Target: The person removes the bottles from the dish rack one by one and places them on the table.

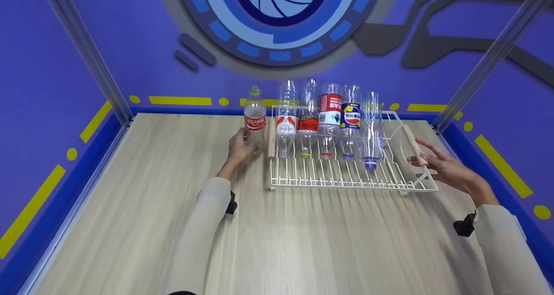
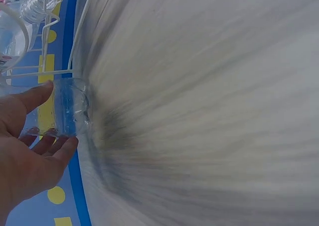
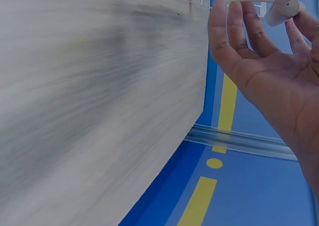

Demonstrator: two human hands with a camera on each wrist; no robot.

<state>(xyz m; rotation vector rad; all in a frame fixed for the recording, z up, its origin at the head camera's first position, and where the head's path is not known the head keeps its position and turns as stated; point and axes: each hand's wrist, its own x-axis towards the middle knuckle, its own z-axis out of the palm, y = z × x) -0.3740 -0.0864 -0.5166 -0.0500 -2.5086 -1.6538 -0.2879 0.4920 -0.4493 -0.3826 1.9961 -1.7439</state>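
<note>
My left hand [image 1: 242, 148] holds a clear plastic bottle [image 1: 255, 111] with a red label and greenish cap. It stands upright left of the white wire rack [image 1: 346, 183], its base close to the tabletop in the left wrist view. Thumb and fingers lie on opposite sides of its lower part. At the rack's right end, my right hand [image 1: 450, 169] lightly holds the wooden handle [image 1: 413, 143], the thumb on it and other fingers reaching beneath. Several empty bottles lean in a row in the rack, caps down, including one with a red-and-white label [image 1: 331, 104].
The rack's other wooden handle [image 1: 272, 141] is right beside the held bottle. A blue wall [image 1: 147, 78] with yellow marks stands close behind the rack. Side walls with metal posts [image 1: 84, 48] flank the wood-grain table [image 1: 277, 243].
</note>
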